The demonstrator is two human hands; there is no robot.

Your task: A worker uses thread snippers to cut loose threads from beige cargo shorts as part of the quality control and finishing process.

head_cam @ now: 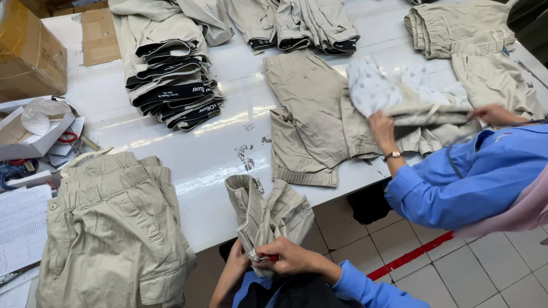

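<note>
I look down on a white worktable (228, 142) with a glossy, partly scuffed top, set over a pale tiled floor (456, 274) crossed by a red line. My left hand (237, 268) and right hand (288, 256) meet at the table's near edge, both closed tight on the lower end of a bunched pair of beige trousers (268, 214); the garment rises from my grip and drapes onto the tabletop. A small red item shows between my fingers, too hidden to name.

To my left lies a flat pile of beige trousers (111, 228), with papers and an open box beyond it. A fanned stack of folded trousers (171, 74) sits further back. On the right, a co-worker in a blue sleeve (456, 182) handles another spread pair (319, 114). Bare tabletop lies between the piles, directly beyond my hands.
</note>
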